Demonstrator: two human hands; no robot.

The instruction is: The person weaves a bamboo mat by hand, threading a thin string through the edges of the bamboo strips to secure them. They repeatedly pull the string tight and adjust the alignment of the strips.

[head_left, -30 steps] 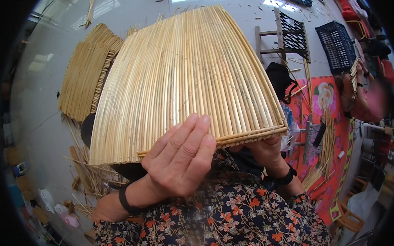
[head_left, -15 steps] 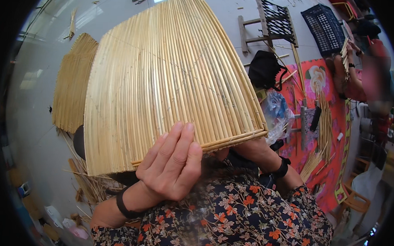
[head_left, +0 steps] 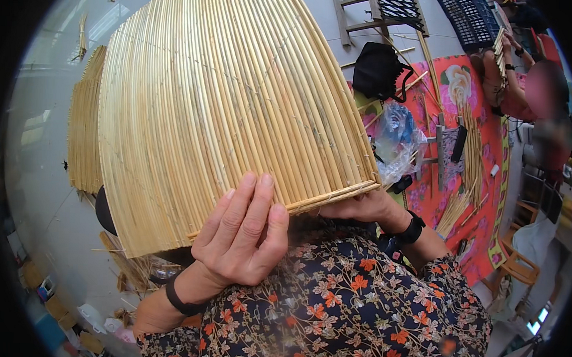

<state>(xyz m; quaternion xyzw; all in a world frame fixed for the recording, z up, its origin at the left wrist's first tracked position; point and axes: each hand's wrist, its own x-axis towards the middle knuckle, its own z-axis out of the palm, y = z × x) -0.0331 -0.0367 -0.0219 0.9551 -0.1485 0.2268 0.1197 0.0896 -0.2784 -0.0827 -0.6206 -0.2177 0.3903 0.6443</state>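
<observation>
A large stitched mat of pale plant stalks [head_left: 206, 111] fills the middle of the view, tilted up in front of my body. Thread stitches cross its stalks in slanting lines, and a stalk binding runs along its near edge. My left hand [head_left: 242, 237] grips that edge, its fingers laid over the upper face and its thumb out of sight. At the near right corner, my right hand [head_left: 368, 206] is tucked under the mat, touching the edge from below. Its fingers are mostly hidden there.
Another stalk mat [head_left: 84, 125] lies left on the floor. To the right, a red floral cloth [head_left: 481, 244] carries stalk bundles [head_left: 470, 161], a black bag [head_left: 377, 71] and clear plastic [head_left: 399, 142]. A stool [head_left: 399, 8] and dark crate [head_left: 468, 20] stand beyond. A person's arm [head_left: 509, 102] holds stalks at far right.
The mat appears lower and farther left in view, covering part of the other mat. The surroundings have shifted too. My left hand keeps its place on the near edge.
</observation>
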